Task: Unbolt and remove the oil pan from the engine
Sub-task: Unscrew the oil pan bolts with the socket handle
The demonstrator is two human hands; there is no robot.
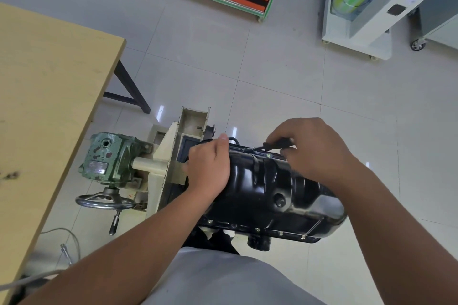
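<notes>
Both hands (260,156) atop oil pan (267,195), tool (275,145) perhaps gripped

Single view, head-worn camera, wide-angle. Looks forward and steeply down from above person's chest; own grey shirt (223,280) fills bottom edge, both forearms enter from bottom corners. Close on black oil pan (267,190) at centre, left hand (209,168) and right hand (314,148) within arm's reach. Edges curve: wooden table (49,106) at left, tiled floor (272,69) beyond, carts along top border far off. No second view to overlap.
</notes>
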